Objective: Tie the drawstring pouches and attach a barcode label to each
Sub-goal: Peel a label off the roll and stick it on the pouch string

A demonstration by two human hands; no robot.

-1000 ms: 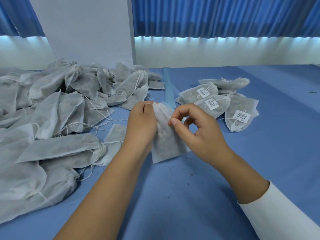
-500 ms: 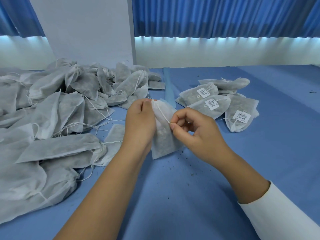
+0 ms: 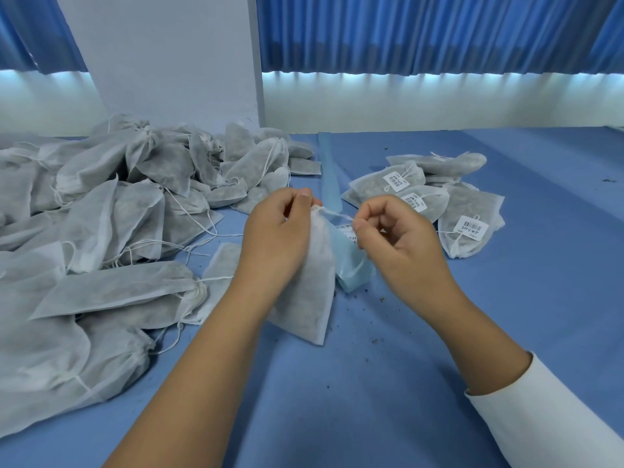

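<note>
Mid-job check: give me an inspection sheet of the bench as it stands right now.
Surface: blue table, flat, speckled in places.
Job's things: pouch held over the table, no label seen on it; drawstring stretched from its neck to the right; blue label strip behind it; labelled pouches at the right; pile with no labels showing at the left.
Clutter: dark crumbs beside the pouch.
Grips: left hand grips the pouch neck; right hand pinches the drawstring.
Cables: nothing seen.
Surroundings: blue curtain and white pillar behind the table.
</note>
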